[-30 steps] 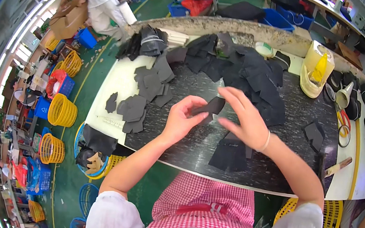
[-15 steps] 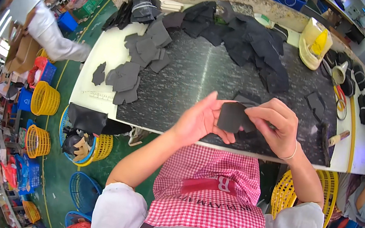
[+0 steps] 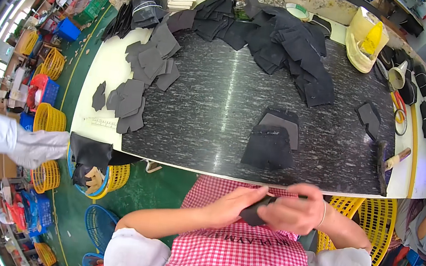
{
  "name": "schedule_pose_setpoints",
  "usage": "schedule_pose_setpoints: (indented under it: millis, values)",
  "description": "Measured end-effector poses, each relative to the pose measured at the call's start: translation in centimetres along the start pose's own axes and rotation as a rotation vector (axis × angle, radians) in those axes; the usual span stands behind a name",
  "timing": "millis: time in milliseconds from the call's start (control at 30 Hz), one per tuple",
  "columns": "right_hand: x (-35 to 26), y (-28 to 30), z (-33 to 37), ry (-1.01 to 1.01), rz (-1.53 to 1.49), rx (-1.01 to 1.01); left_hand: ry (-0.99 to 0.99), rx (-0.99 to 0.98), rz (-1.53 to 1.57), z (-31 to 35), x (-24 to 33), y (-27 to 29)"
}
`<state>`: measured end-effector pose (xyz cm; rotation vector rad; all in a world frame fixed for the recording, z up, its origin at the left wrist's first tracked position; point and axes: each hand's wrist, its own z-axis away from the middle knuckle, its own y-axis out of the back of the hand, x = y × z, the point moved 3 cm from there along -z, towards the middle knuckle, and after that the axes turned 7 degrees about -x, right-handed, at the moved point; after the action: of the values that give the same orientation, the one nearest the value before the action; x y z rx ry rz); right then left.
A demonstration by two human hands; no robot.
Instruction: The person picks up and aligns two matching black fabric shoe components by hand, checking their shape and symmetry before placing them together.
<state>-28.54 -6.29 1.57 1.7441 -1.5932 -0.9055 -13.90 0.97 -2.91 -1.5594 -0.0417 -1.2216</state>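
Note:
Below the table's front edge, close to my checked apron (image 3: 218, 260), both hands meet around a small black flat piece (image 3: 253, 214), fabric or leather-like. My left hand (image 3: 233, 204) holds it from the left, thumb on top. My right hand (image 3: 295, 210), slightly blurred, has its fingers closed on the piece's right side and hides part of it. Just beyond them on the table, a black cut piece (image 3: 269, 150) overlaps a greyer piece (image 3: 285, 125).
Black cut pieces (image 3: 308, 65) heap along the table's far side. Grey pieces (image 3: 149, 63) lie at left. Scissors (image 3: 400, 115), a brush (image 3: 397, 159) and a cream container (image 3: 363, 42) stand or lie at right. Yellow baskets (image 3: 376, 224) flank me. A person (image 3: 18, 139) walks at left.
Both hands have drawn back from above the table to my apron, carrying the black piece. Pieces they partly covered now show on the table. The walking person has come nearer at left.

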Motion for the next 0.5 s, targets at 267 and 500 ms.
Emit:
schedule_pose_setpoints:
  millis: [267,500]
  values:
    - [0.1,0.3,2.7,-0.311,-0.52,-0.068,-0.603,0.733,-0.456,4.3,4.2,3.4]
    - [5.4,-0.9,0.4,-0.98,-0.733,0.21,-0.332,0.73,-1.157,0.8,6.4,2.7]
